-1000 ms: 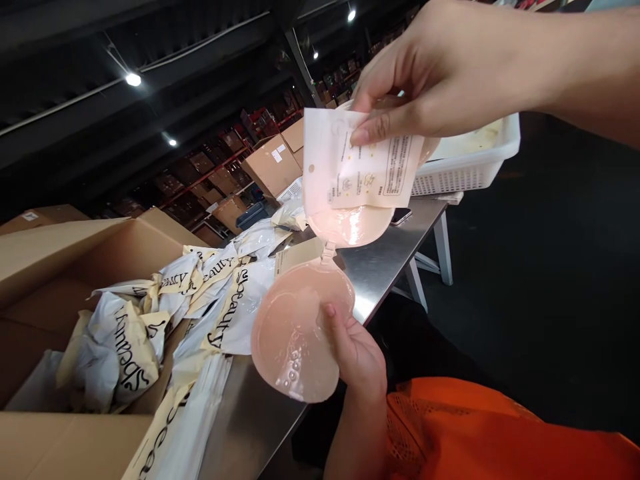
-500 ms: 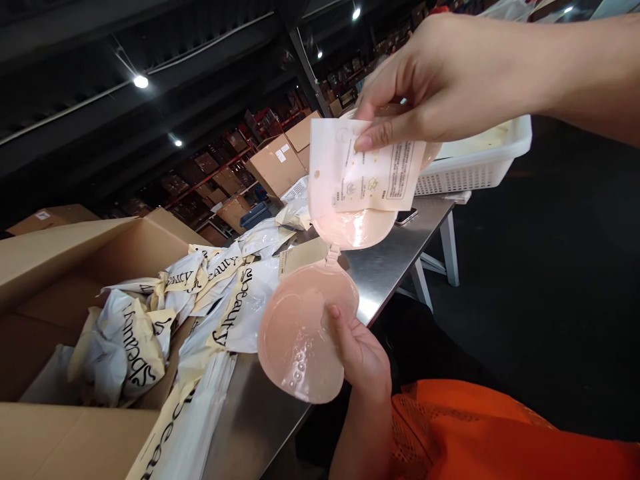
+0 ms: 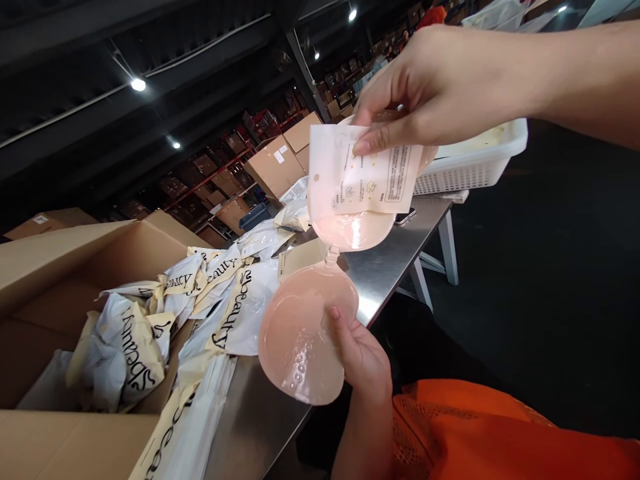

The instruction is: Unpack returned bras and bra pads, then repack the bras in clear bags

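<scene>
My left hand [image 3: 363,350] grips the lower cup of a pink stick-on silicone bra [image 3: 295,333], thumb on its shiny inner face and fingers behind. A small clasp [image 3: 333,255] joins this cup to the upper one. Above, my right hand [image 3: 400,100] pinches a flat white printed packet [image 3: 367,177] against the upper cup, its thumb on the packet. The packet covers much of that cup. Both cups hang in the air over the edge of a metal table [image 3: 250,407].
An open carton [image 3: 65,440] at left holds printed plastic bags [image 3: 127,347]. More bags [image 3: 250,300] and a card [image 3: 303,257] lie on the table. A phone [image 3: 405,217] and a white perforated basket [image 3: 470,167] are farther along. Boxes [image 3: 277,160] stand behind.
The view has shifted very slightly. Both hands keep the same hold on the bra and packet, with almost no movement.
</scene>
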The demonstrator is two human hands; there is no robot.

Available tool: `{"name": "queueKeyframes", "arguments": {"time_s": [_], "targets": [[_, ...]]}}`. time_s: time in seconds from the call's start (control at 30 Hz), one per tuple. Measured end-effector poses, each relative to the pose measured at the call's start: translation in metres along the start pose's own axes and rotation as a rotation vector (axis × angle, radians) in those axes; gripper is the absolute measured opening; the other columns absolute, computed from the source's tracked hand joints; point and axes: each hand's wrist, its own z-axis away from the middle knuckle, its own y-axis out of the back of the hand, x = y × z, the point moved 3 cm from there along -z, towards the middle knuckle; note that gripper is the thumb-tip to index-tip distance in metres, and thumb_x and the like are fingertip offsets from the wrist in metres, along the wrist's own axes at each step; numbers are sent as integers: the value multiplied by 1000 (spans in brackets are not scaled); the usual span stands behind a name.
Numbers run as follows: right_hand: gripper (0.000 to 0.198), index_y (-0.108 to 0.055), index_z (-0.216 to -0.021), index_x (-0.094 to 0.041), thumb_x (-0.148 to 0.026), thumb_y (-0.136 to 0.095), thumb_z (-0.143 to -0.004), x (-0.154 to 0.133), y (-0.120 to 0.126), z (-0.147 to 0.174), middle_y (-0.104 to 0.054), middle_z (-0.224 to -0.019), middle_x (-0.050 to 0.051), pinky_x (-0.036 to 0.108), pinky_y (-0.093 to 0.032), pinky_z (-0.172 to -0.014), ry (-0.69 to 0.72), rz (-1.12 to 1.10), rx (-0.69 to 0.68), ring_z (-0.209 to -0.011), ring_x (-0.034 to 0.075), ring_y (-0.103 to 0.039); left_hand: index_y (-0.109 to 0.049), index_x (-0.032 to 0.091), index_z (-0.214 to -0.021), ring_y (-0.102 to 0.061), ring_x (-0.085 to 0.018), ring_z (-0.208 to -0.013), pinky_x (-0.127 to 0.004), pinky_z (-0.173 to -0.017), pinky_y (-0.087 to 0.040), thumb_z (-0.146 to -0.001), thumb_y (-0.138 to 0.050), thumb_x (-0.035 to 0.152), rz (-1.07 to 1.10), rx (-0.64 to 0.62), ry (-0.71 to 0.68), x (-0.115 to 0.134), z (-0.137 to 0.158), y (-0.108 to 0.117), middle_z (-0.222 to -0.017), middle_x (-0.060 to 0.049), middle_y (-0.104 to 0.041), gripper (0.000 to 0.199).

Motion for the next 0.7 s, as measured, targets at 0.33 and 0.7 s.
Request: {"name": "queueKeyframes", "arguments": {"time_s": [0.33, 0.7], "targets": [[10, -78, -86, -32, -37, -71, -80, 4, -5, 0, -72, -77, -8, 14, -48, -47, 10, -34, -21, -63, 9, -61, -66, 23, -120, -53, -26, -130, -36, -109, -48, -84, -68, 33, -10, 15, 30, -1, 1, 2, -139, -7, -58, 37], [9, -78, -81, -36, -28, -76, -78, 8, -11, 0, -70, -68, -10, 3, -43, -42, 33, -80, -15, -55, 5, -59, -67, 23, -116, -51, -27, -133, -35, -106, -50, -84, -66, 33, -51, 38, 31, -2, -1, 3, -139, -7, -58, 34]]}}
